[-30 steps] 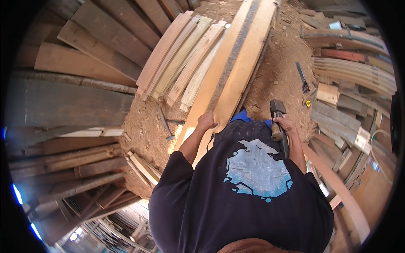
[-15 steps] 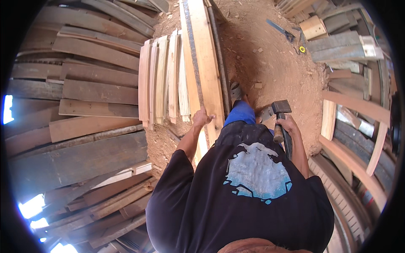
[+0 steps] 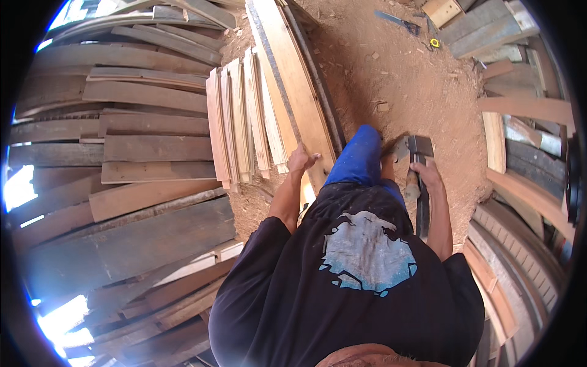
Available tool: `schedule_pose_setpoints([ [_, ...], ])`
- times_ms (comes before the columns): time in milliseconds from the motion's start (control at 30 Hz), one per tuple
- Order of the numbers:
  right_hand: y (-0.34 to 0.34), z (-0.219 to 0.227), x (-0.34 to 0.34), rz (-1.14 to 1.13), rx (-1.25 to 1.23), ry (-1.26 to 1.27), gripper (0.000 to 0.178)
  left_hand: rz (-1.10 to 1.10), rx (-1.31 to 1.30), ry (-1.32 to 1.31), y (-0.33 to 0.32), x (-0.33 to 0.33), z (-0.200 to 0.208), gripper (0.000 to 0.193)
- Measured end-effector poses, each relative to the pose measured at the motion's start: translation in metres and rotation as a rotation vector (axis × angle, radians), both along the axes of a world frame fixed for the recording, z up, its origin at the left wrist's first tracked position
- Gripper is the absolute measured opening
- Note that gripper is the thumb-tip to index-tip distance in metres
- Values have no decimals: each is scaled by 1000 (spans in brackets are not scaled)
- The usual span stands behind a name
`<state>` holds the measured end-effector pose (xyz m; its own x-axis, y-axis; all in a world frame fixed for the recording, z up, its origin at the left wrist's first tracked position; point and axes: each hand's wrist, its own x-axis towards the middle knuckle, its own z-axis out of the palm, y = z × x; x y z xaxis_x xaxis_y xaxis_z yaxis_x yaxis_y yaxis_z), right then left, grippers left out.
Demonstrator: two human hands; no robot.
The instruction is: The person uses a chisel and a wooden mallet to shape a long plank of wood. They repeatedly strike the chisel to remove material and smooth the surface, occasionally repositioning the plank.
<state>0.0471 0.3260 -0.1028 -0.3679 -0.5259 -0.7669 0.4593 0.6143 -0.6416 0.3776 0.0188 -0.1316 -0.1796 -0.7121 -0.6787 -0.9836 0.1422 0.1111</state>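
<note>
Sawdust floor (image 3: 428, 92) ringed by stacked boards. We steady the long plank (image 3: 293, 92) with our left hand (image 3: 301, 160) flat on it; right hand (image 3: 426, 176) clamps the hammer (image 3: 419, 150) (head low). Striking next needs aim.

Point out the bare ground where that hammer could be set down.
Bare sawdust ground lies between the long planks and the right-hand lumber pile, ahead of the hammer in the right hand. The left, with its stacked boards, is crowded.
</note>
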Motion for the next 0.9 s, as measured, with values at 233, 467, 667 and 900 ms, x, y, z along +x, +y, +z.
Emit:
schedule_pose_setpoints([
  [233,-74,31,40,-14,-312,48,43,-15,51,91,-4,13,-10,77],
  [467,-92,73,104,-95,-348,35,35,39,32,294,3,24,-12,81],
  [667,-86,89,129,-58,-307,65,42,-314,-416,784,65,-8,25,105],
  [900,-94,122,146,-99,-481,129,46,-853,-309,1426,107,-54,162,75],
])
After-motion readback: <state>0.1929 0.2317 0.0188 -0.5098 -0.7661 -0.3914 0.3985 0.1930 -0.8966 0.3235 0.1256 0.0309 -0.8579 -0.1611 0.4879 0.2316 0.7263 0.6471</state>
